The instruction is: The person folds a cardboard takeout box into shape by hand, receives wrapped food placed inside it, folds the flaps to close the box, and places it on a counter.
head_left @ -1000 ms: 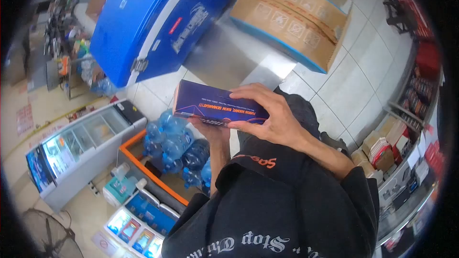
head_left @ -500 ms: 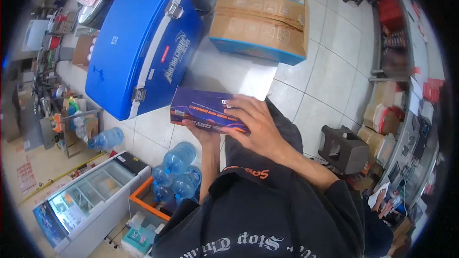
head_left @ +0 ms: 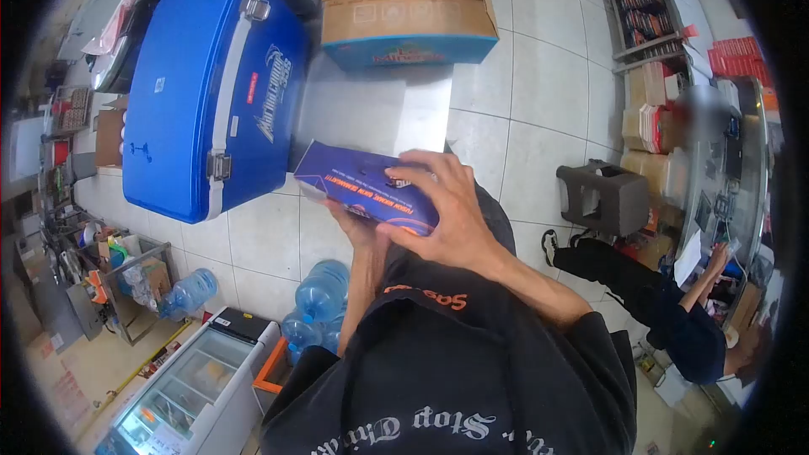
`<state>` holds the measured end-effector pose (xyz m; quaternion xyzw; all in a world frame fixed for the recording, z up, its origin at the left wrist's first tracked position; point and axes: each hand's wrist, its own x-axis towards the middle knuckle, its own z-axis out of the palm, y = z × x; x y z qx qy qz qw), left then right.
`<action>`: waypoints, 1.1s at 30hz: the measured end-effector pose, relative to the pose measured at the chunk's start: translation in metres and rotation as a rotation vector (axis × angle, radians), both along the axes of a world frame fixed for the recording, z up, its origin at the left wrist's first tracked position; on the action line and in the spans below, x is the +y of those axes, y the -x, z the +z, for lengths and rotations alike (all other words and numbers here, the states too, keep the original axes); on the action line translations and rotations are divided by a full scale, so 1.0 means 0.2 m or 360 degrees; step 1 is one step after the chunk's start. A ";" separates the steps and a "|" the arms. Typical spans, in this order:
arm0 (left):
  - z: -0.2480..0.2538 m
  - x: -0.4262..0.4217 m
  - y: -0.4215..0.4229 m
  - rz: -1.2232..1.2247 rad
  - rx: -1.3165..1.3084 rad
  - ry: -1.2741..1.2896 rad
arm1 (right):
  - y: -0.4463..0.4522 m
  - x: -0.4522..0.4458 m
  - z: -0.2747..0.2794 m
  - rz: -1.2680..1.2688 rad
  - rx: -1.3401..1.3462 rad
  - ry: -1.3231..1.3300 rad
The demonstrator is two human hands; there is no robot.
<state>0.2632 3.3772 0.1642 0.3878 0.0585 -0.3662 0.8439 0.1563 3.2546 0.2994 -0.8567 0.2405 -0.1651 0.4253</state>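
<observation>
A purple box with orange and white print [head_left: 354,179] is held in front of my dark shirt, tilted down to the right. My right hand [head_left: 451,211] grips its right end, fingers over the top and thumb along the near side. Under the box, my left hand [head_left: 358,232] supports it from the near side, its fingers partly hidden. Beyond the box is a metal surface [head_left: 371,114], with a large brown and blue carton [head_left: 409,13] at its far side. A blue cooler box [head_left: 198,93] with metal latches is to the left.
Water bottles [head_left: 323,291] and a glass-topped freezer [head_left: 198,379] are at the lower left. On the right are a dark plastic stool [head_left: 602,195], shelves with boxes [head_left: 649,17] and another person in dark clothes [head_left: 687,329] at a counter.
The view has swung, so the cooler and carton appear further left and the other person shows more fully. The purple box stays between both hands, now tilted more.
</observation>
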 end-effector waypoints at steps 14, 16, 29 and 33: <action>0.03 -0.08 0.17 -0.0461 0.0201 -0.0102 | 0.27 0.13 -0.21 -0.0098 -0.0273 -0.0532; 0.05 -0.11 0.17 -0.0578 0.0225 -0.0191 | 0.26 0.15 -0.28 -0.0435 -0.0486 -0.0926; 0.16 -0.19 0.28 -0.0855 0.0084 -0.0385 | 0.37 0.11 -0.23 -0.0625 0.0067 -0.0126; -0.05 -0.15 0.18 -0.0821 -0.0066 -0.0229 | 0.41 0.12 -0.23 -0.0558 -0.0052 -0.0080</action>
